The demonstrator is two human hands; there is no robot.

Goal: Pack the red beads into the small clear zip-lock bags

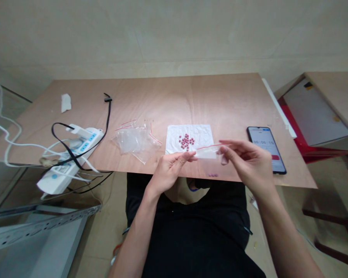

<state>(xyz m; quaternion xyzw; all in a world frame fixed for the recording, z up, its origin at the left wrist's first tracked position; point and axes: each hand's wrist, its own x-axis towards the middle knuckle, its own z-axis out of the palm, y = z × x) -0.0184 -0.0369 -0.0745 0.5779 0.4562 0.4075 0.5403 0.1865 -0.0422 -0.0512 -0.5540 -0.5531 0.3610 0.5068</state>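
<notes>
Between my two hands hangs a small clear zip-lock bag (210,164) with a red line along its top; a few dark red pieces lie at its bottom. My left hand (169,168) pinches the bag's left top corner between thumb and finger. At the right end of the red line, the thumb and fingers of my right hand (248,160) are closed on the bag. Just beyond, a white sheet (172,133) lies on the table with a cluster of small red beads or pills (186,142) on it; I cannot tell which.
Left of the sheet lies a loose pile of clear zip-lock bags (136,139). A phone (266,148) showing a timer sits at the right. Farther left are a white power strip (88,144), tangled cables and a white scrap (65,103). The wooden table's (191,96) front edge is below my hands.
</notes>
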